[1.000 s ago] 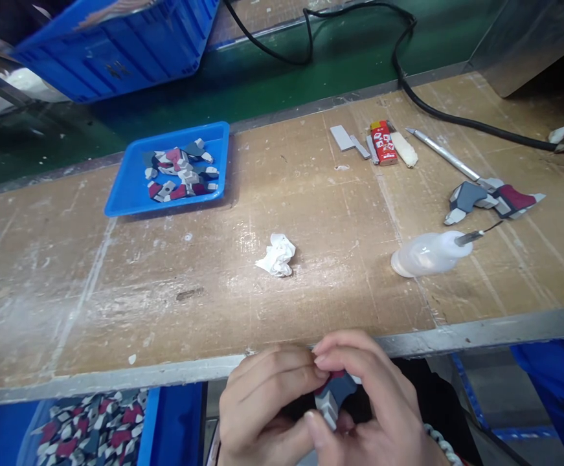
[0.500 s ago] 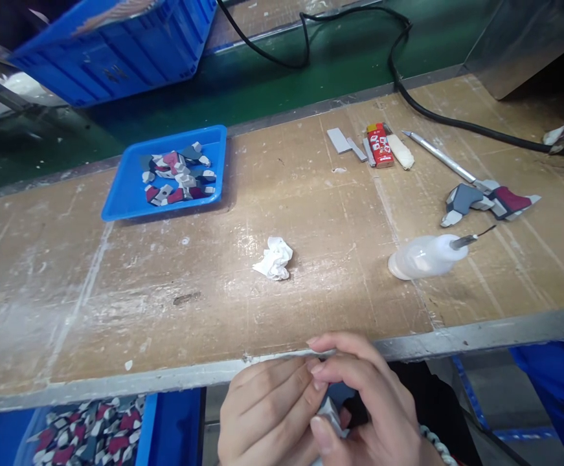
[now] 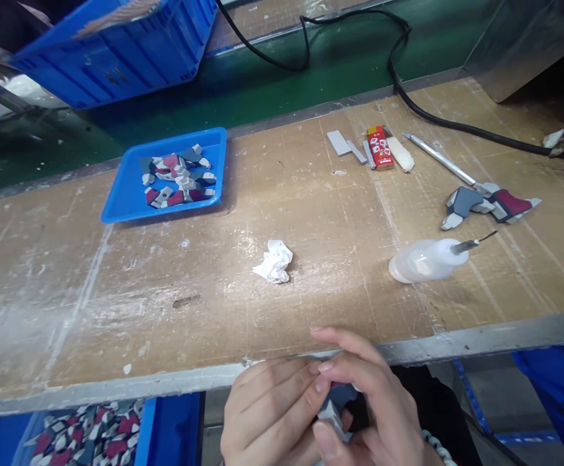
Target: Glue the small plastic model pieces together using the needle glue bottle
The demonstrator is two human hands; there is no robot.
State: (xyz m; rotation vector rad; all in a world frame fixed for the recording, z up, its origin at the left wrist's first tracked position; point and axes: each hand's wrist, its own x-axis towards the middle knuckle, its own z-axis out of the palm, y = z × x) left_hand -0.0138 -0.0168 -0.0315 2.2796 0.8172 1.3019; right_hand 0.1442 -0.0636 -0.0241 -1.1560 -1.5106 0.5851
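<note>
At the bench's front edge, my left hand (image 3: 272, 411) and my right hand (image 3: 373, 408) are closed together around a small grey, blue-grey and maroon toy part (image 3: 330, 412). Fingers cover most of the part. My right thumb and index finger press on it, while the left fingers wrap it from the other side. Ahead of the hands lies a crumpled white tissue (image 3: 275, 261). To the right stands a clear squeeze bottle (image 3: 425, 261) with a thin needle tip. Behind that rests a similar toy part (image 3: 463, 202) in grey, white and maroon.
A blue tray (image 3: 116, 206) holds several such parts. Farther back are a red lighter (image 3: 379, 149), a craft knife (image 3: 439, 158) and grey strips (image 3: 338, 143). A black cable (image 3: 456, 124) crosses the back right. Below the bench, a bin (image 3: 148, 430) is full of parts.
Both hands have shifted very slightly to the right. A bit of maroon on the held toy part now shows between the fingers. Things on the bench stay put.
</note>
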